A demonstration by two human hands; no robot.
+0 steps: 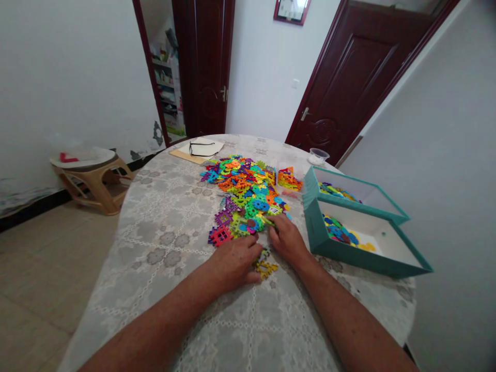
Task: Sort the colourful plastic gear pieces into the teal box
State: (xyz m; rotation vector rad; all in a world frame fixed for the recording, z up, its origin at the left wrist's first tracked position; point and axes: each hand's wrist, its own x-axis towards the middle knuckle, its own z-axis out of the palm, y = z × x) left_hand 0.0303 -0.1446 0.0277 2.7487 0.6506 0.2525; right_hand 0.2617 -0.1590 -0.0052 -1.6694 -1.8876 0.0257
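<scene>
A heap of colourful plastic building pieces (248, 188) spreads over the middle of the table. My left hand (236, 260) is at its near edge, fingers and thumb curled round several yellow interlocking pieces (265, 268). Just beyond its fingers lie a pink-red square lattice piece (220, 236) and a purple one (223, 217). On the heap's right side, my right hand (287, 237) has its fingertips closed on a small yellow-green piece (268, 221). A round blue piece (261, 205) lies close to those fingertips. The palm sides of both hands are hidden.
On the right stand a teal box (364, 263) and its teal-edged twin (372, 194), both with plastic pieces inside. A clear container (290, 192) holds orange and yellow pieces. Glasses (202, 150) rest on paper at the far left; a clear bowl (318, 155) stands far right.
</scene>
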